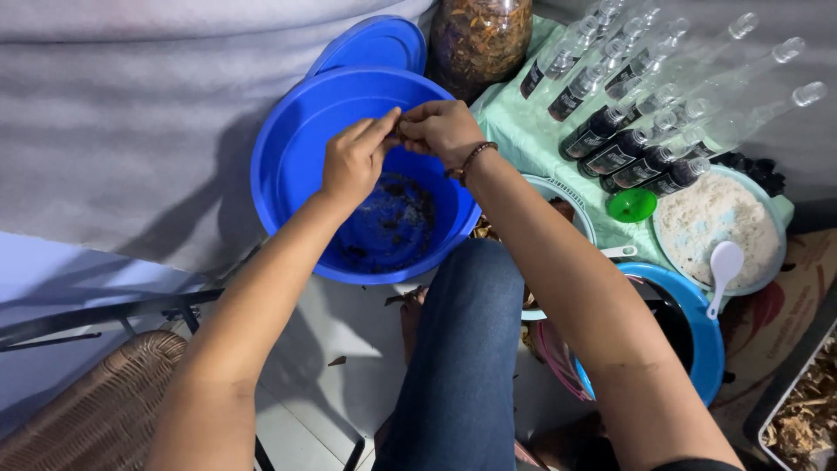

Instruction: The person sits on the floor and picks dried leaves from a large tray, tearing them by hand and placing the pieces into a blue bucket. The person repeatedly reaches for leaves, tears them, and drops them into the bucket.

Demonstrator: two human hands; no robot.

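Picking apart a small dark piece over the blue basin.

You hold a small dark bit (399,133) pinched between the fingers of your left hand (353,161) and right hand (443,129), both narrowed onto it, above the blue basin (288,166) where dark scraps (397,218) already lie. It looks like mid-stripping; the next move likely calls for a steady pinch and a drop inside the rim. Beside it stand clear bottles (636,113), a bowl of pale meal (717,228) and a white spoon (724,266).
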